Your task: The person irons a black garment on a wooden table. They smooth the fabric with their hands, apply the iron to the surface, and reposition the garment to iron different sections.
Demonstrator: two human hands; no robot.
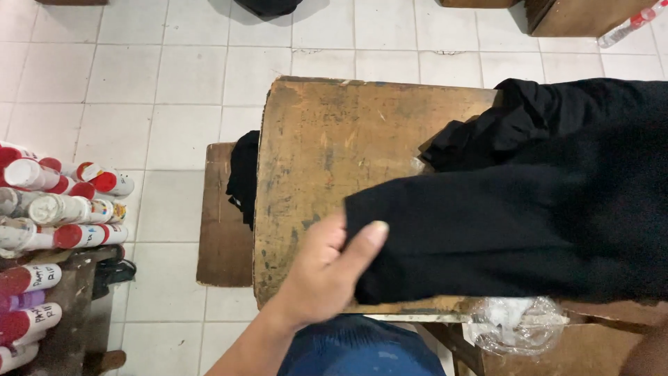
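Head view, looking down: the person's left hand point(325, 270) pinches the near left corner of a black garment point(515, 230), thumb on top. The cloth lies on a worn wooden desk point(327, 146), stretching rightward from the grip. The right hand is out of view. A crumpled clear plastic bag point(518, 324) sits below the desk edge, contents unclear.

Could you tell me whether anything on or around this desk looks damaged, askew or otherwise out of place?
The worn wooden desktop is badly scuffed and stained, with chipped edges. A crumpled clear plastic bag hangs off its near edge. The left hand pinches the black cloth, whose far part lies bunched rather than flat.
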